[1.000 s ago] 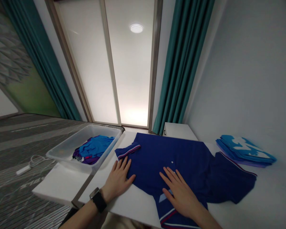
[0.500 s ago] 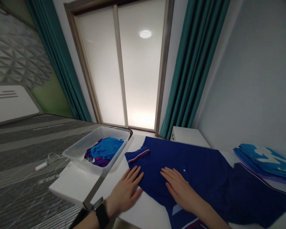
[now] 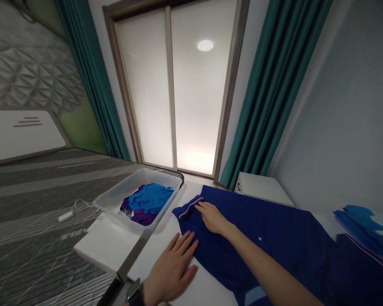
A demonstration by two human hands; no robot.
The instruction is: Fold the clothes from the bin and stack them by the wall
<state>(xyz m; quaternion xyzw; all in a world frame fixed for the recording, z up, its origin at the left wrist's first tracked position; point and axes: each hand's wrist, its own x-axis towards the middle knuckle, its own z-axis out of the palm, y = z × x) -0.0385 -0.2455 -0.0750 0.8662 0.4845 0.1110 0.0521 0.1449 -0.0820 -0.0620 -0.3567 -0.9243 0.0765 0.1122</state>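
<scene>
A navy blue polo shirt (image 3: 242,221) lies spread over the white table, with red-and-white striped trim on its folded-over sleeve (image 3: 191,208). My right hand (image 3: 213,217) reaches across the shirt, fingers stretched out flat and touching the sleeve beside its trim. With spread fingers, my left hand (image 3: 174,267) rests on the table, its fingertips at the shirt's near left edge. A watch (image 3: 134,293) is on my left wrist. The shirt's lower right part is partly hidden behind my right forearm.
A translucent plastic bin (image 3: 107,204) holding crumpled blue and purple clothes (image 3: 151,197) stands left of the shirt. Folded blue garments (image 3: 367,229) are stacked at the right. A white cabinet (image 3: 261,187) is behind the table (image 3: 207,276). A white power strip (image 3: 66,216) lies at left.
My right hand has moved from the middle of the shirt up and left to the striped sleeve. My left hand stays at the shirt's edge. The view has shifted slightly right-to-left.
</scene>
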